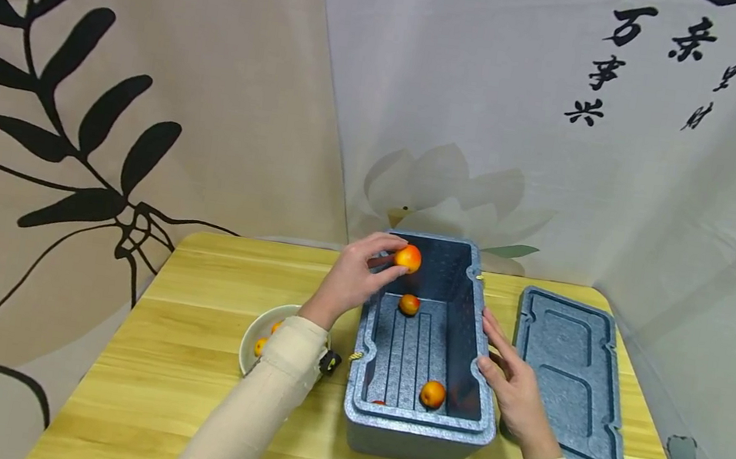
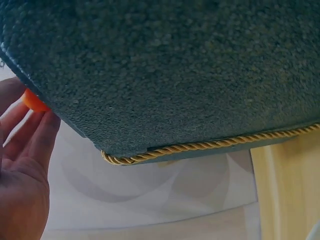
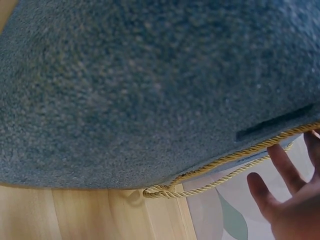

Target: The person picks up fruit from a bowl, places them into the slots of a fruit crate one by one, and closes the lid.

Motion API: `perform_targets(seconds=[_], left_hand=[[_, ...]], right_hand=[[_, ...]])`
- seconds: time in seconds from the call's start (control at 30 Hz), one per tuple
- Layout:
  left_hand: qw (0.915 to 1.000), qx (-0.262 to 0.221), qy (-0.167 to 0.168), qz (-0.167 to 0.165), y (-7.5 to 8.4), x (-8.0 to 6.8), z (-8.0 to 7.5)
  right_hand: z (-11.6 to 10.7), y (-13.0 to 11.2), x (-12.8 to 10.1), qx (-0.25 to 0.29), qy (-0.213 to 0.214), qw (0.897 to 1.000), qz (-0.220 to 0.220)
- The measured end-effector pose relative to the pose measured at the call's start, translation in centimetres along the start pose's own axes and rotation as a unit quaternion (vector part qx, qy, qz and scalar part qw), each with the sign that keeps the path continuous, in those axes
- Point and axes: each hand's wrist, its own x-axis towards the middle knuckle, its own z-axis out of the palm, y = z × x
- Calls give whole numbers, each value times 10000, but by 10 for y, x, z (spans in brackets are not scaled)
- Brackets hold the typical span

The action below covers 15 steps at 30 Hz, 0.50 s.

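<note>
A grey foam box (image 1: 415, 422) stands open on the wooden table (image 1: 183, 360). My left hand (image 1: 362, 271) pinches an orange-red fruit (image 1: 408, 258) above the box's far left corner; the fruit (image 2: 32, 101) peeks past the box wall (image 2: 175, 70) in the left wrist view. Two more fruits (image 1: 409, 305) (image 1: 433, 394) lie on the box floor, and a sliver of another shows at the near edge. My right hand (image 1: 509, 380) rests with straight fingers against the box's right rim; its fingers (image 3: 280, 165) show beside the box wall (image 3: 150, 90).
The box's grey lid (image 1: 568, 380) lies flat to the right of the box. A white bowl (image 1: 257, 331) holding fruit sits left of the box, partly behind my left sleeve. A gold cord (image 2: 200, 146) runs along the box's side. Curtains hang behind the table.
</note>
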Motion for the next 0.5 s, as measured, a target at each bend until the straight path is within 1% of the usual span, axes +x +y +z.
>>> perform_targets(seconds=[0.1, 0.2, 0.37, 0.5], left_hand=[[9999, 9, 48, -107, 0, 0, 0], [9996, 89, 164, -189, 1, -1, 0], [9980, 398, 457, -189, -1, -4, 2], [9973, 479, 544, -138, -5, -7, 3]], right_hand=[[0, 0, 0, 3, -10, 10000, -5], [0, 0, 0, 30, -17, 10000, -9], [0, -1, 0, 101, -41, 9999, 39], [0, -3, 0, 84, -18, 9999, 87]])
